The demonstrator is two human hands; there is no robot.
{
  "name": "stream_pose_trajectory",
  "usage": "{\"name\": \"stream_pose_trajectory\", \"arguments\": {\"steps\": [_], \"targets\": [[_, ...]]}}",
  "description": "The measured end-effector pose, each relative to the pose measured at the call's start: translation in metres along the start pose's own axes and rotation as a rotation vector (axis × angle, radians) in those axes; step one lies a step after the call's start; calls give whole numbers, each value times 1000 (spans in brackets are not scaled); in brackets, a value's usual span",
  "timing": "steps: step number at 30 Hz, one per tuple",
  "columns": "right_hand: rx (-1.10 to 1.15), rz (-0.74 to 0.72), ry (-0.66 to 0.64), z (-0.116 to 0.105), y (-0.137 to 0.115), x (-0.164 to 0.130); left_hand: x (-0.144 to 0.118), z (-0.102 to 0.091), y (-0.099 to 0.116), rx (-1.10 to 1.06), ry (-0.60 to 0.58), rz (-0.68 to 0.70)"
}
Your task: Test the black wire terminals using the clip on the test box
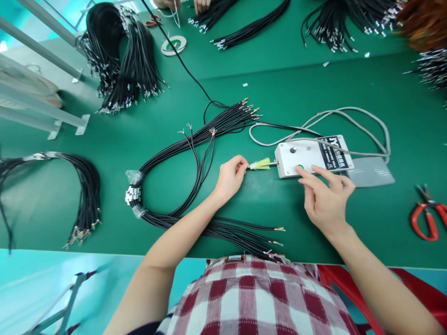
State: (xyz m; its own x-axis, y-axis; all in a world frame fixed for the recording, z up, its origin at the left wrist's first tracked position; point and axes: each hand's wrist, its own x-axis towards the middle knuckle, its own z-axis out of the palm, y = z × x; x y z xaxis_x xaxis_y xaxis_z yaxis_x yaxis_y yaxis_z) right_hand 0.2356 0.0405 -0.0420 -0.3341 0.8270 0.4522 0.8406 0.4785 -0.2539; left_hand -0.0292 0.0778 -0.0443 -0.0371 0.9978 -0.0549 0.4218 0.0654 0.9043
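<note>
My left hand point(230, 177) pinches the end of a thin black wire and holds it at the yellow-green nozzle point(260, 164) that sticks out of a small white control box point(307, 157). My right hand point(324, 195) rests beside the box with its index finger on the green button point(299, 167). A looped bundle of black wires point(174, 186), taped at the left side, lies under my left forearm, with stripped copper ends fanning toward the box and toward the table's front edge.
Red-handled scissors point(428, 216) lie at the right. A grey cable point(349, 123) loops behind the box, beside a grey pedal point(370, 173). More wire bundles sit at far left point(84, 195), back left point(122, 60) and along the back. Another person's hands point(200, 4) work at the top edge.
</note>
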Motion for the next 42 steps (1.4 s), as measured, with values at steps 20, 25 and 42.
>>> {"name": "stream_pose_trajectory", "arguments": {"steps": [20, 25, 42], "targets": [[636, -7, -544, -17, -27, -27, 34, -145, -23, -209, 611, -134], [764, 97, -503, -13, -26, -26, -62, -44, 10, 276, -251, 437], [1272, 512, -389, -3, -43, -7, -83, 4, 22, -423, -395, -219]]}}
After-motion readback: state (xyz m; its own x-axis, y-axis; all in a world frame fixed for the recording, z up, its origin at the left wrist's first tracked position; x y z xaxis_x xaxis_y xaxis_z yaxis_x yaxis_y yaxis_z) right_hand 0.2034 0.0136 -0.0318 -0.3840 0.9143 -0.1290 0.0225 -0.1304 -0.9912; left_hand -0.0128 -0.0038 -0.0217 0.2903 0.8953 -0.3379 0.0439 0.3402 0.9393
